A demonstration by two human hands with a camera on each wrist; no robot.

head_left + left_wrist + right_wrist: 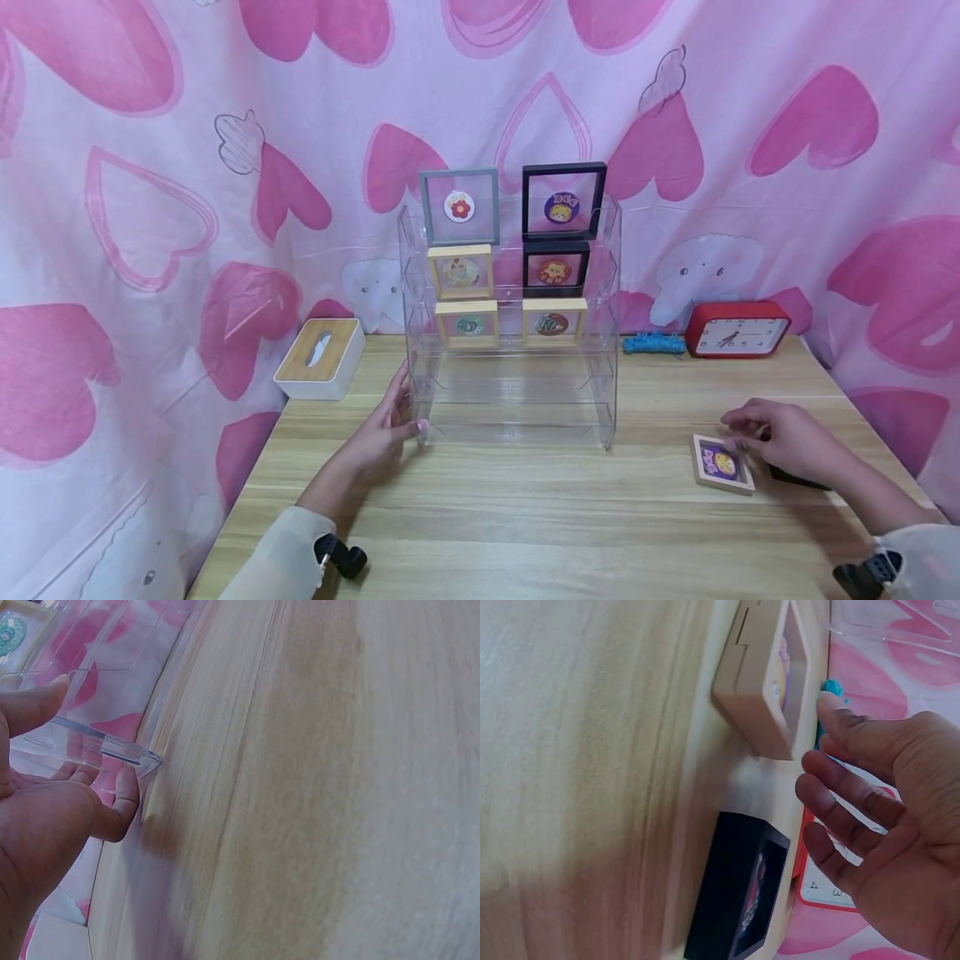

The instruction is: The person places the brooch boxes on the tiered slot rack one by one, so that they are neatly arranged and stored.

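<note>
A clear tiered display stand (517,433) stands mid-table with small picture frames on its upper tiers. My left hand (386,429) holds the stand's left side; in the left wrist view, the thumb and fingers of that hand (52,817) lie on either side of the clear panel. Over at the right, a light wood-coloured frame (722,464) with a purple badge lies flat. Just above it is my right hand (787,442), fingers loosely bent. The right wrist view has this hand (900,817) apart from both the wooden frame (757,697) and a black frame (731,892).
At the back left sits a white tissue box (318,358) with a wooden lid. A red clock (738,329) and a blue bundle (654,343) are at the back right. Behind the table hangs a pink heart-patterned curtain (187,317).
</note>
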